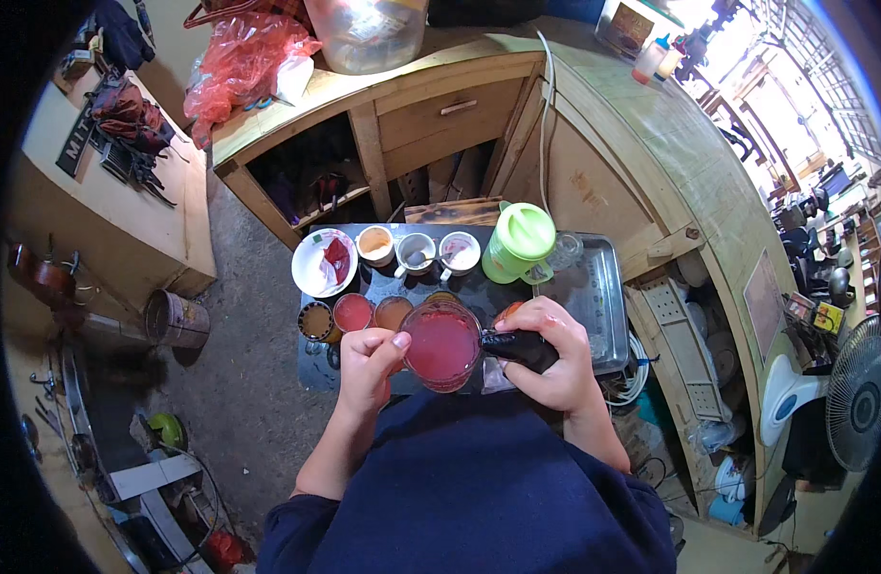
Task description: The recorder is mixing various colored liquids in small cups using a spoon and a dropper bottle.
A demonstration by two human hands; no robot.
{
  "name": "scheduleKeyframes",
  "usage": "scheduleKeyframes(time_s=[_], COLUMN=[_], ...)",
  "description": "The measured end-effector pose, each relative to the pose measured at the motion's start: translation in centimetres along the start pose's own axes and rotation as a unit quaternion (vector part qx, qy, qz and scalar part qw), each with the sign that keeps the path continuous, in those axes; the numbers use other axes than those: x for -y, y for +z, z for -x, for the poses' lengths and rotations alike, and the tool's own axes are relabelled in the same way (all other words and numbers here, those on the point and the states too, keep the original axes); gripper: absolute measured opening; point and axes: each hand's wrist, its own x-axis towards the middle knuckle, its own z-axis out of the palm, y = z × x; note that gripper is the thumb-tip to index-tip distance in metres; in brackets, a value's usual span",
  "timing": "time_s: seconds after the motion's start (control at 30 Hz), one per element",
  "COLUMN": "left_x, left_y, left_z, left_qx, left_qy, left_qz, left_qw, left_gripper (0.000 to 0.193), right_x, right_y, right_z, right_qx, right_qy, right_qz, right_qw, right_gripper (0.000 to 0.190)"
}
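A clear round jug [443,347] of pinkish-red liquid is held level in front of my chest. My right hand [555,348] wraps around its black handle [519,348]. On the opposite side, my left hand [367,366] grips the jug, the thumb along its rim. Beyond it, a row of glasses shows a dark drink [316,321], a red drink [354,312] and a brownish-orange drink [393,313]; another glass is partly hidden behind the jug. Farther back stand a white bowl [308,265] with a red packet [336,260], and three white cups, the middle cup [415,252] holding a spoon.
A green lidded pitcher [523,240] stands at the low dark table's [315,377] back right, beside a metal tray [605,301] with an upturned-looking glass [566,250]. A wooden counter [455,118] curves around ahead. A fan [860,394] stands far right, a bucket [176,318] left.
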Motion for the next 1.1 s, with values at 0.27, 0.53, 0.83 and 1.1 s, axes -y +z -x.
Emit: scheduleKeyframes(time_s=[0.27,0.53,0.83,1.1], left_x=[-0.1,0.1,-0.9,-0.5], left_y=[-0.1,-0.2,0.6,-0.2], left_z=[0.0,-0.1,0.0,-0.1], left_qx=[0.012,0.019,-0.012,0.027], left_qy=[-0.006,0.001,-0.035,-0.028], left_qz=[0.016,0.025,-0.005,0.041], left_qw=[1.000,0.999,0.999,0.998], left_gripper=[0.023,0.022,0.026,0.021], right_x=[0.1,-0.2,0.1,-0.4], right_y=[0.0,-0.1,-0.6,-0.4], right_z=[-0.1,-0.1,-0.1,-0.4], right_qx=[0.000,-0.001,-0.004,-0.013], right_qy=[-0.003,-0.017,0.009,-0.019], right_qz=[0.007,0.017,0.039,-0.006], right_qw=[1.000,1.000,0.999,1.000], right_gripper=[0.036,0.036,0.039,0.037])
